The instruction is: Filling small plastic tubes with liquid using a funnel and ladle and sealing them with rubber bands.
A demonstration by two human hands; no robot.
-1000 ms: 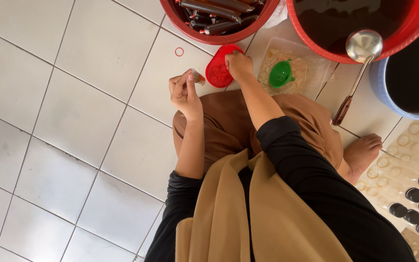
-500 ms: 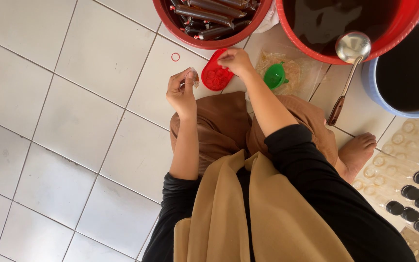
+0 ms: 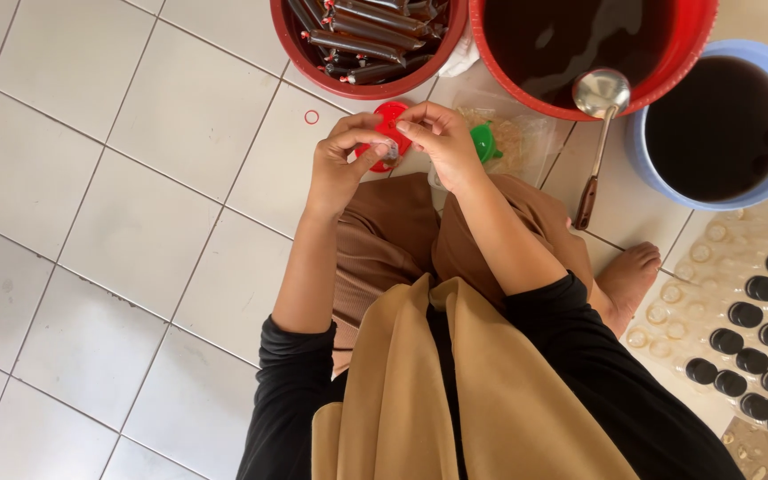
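My left hand [image 3: 338,164] and my right hand [image 3: 439,140] meet fingertip to fingertip over a small red tub [image 3: 390,124] on the tiled floor, just in front of my knees. Between the pinched fingers of both hands sits a small clear piece [image 3: 390,149], too small to tell what it is. A green funnel [image 3: 484,142] lies on a clear plastic bag [image 3: 526,135] right beside my right hand.
A red basin [image 3: 366,87] of filled dark tubes stands ahead. A red bucket [image 3: 695,53] and a blue bucket [image 3: 762,191] hold dark liquid, with a metal ladle [image 3: 601,93] leaning on the red one. Trays of small cups [image 3: 757,302] lie right. A red rubber band [image 3: 312,116] lies on the floor.
My right hand came back from the red tub and my left hand moved right. The two hands, apart before, now touch over the tub.
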